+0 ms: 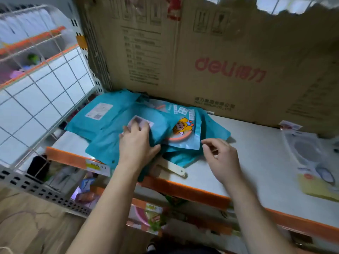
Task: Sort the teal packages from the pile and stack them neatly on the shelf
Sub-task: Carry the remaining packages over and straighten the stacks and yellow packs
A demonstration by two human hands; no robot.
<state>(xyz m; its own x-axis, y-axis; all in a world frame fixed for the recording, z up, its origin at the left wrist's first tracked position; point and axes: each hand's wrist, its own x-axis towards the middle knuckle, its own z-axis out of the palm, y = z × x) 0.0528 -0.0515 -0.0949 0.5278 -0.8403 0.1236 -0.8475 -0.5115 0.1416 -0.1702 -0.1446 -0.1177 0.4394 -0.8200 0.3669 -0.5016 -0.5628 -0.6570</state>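
Observation:
Several teal packages (110, 118) lie overlapping on the left part of the white shelf (256, 153) with an orange front edge. My left hand (136, 143) rests flat on the top teal package (113, 143), fingers over its white label and thumb hooked at its right edge. A package with a cartoon figure (185, 129) lies face up to the right of it. My right hand (220, 156) hovers just right of the cartoon package, fingers curled and apart, holding nothing.
A large cardboard box (220, 61) stands behind the packages. A white wire grid (45, 92) closes the shelf's left side. A pale flat stick (172, 169) lies near the front edge. White and yellow packaged goods (311, 162) lie at the right. Lower shelves hold assorted items.

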